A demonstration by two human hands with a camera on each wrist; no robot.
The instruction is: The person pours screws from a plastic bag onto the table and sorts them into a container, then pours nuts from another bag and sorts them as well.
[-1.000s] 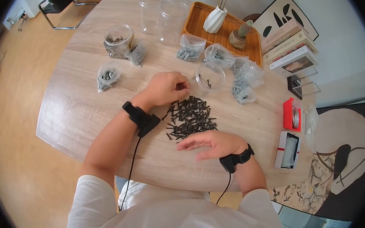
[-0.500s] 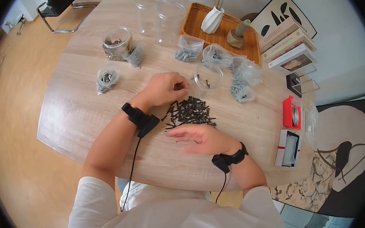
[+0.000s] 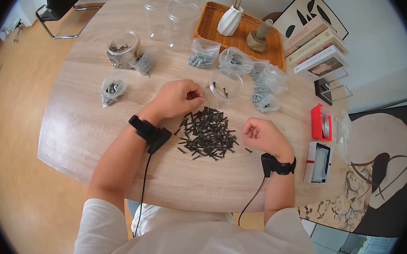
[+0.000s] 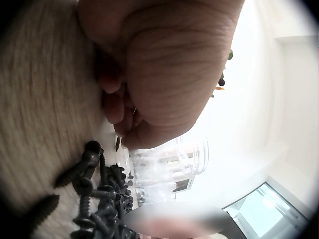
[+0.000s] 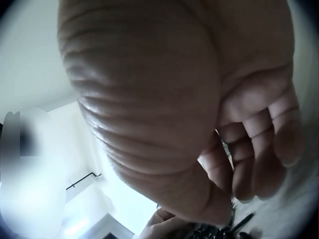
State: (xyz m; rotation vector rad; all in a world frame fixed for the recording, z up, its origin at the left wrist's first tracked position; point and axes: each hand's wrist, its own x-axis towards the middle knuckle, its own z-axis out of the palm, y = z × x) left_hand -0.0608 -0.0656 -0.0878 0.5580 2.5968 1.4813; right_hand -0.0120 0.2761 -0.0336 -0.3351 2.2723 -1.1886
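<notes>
A pile of black screws lies on the wooden table in front of the person. At its upper left edge, the left hand rests with curled fingers, thumb and fingertips together. In the left wrist view a small dark screw end shows at those fingertips, the rest hidden. Right of the pile, the right hand hangs with loosely bent fingers, and nothing shows between them. One loose screw lies just below it. Beyond the pile stands a clear plastic jar with a few screws inside.
Bags of hardware line the far side, with more bags to the right. At left are a filled jar and a bag. Tall clear jars, a wicker tray, books and a red box stand farther out.
The right hand moved from over the near edge of the pile to its right side, and its straight fingers have bent. The left hand stayed by the pile's upper left.
</notes>
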